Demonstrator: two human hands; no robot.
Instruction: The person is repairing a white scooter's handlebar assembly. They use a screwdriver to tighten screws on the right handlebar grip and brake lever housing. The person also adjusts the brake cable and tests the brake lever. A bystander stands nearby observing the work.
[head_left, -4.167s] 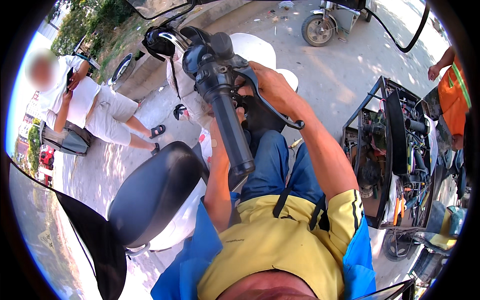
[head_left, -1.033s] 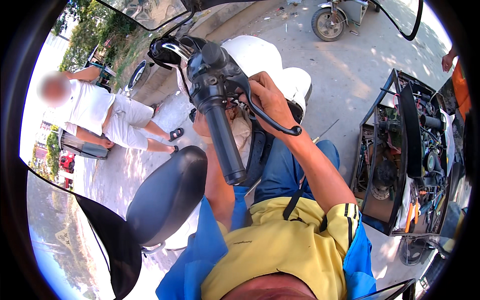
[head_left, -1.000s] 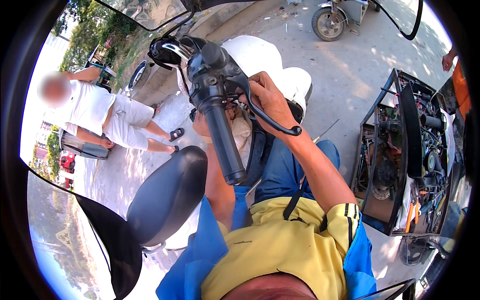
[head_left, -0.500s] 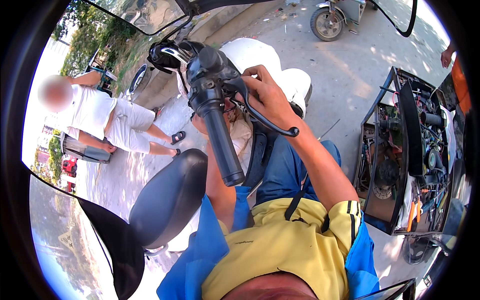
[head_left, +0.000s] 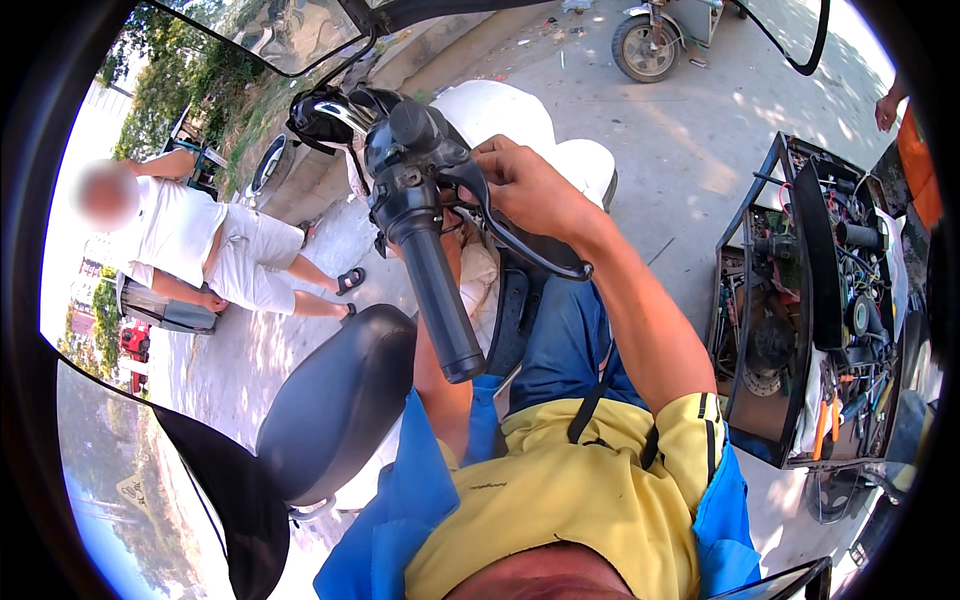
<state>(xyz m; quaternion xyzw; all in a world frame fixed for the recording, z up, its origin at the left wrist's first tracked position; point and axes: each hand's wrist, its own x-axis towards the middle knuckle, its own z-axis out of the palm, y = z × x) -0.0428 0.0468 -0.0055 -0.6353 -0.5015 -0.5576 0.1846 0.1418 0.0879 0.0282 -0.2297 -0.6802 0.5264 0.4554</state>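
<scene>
A black handlebar assembly (head_left: 410, 140) with a rubber grip (head_left: 440, 310) and curved brake lever (head_left: 540, 255) is in front of me. My right hand (head_left: 510, 185) is curled at the lever's pivot, fingertips pinched on something I cannot make out. My left hand (head_left: 449, 250) is mostly hidden behind the grip, its forearm rising from below, so its fingers cannot be seen. Behind the handlebar are white body panels (head_left: 500, 110) and a pale cloth (head_left: 480, 280). A black padded seat (head_left: 330, 400) sits left of my forearm.
An open metal toolbox (head_left: 780, 300) full of tools is at my right. A person in white (head_left: 180, 225) stands at left; another in orange (head_left: 915, 160) is at the right edge. A small vehicle's wheel (head_left: 645, 50) stands on the pavement (head_left: 680, 130) beyond.
My right hand has shifted slightly up and left at the lever's pivot. Compared with 4.2 seconds ago, the person in white has lowered the phone and has an arm raised by the head.
</scene>
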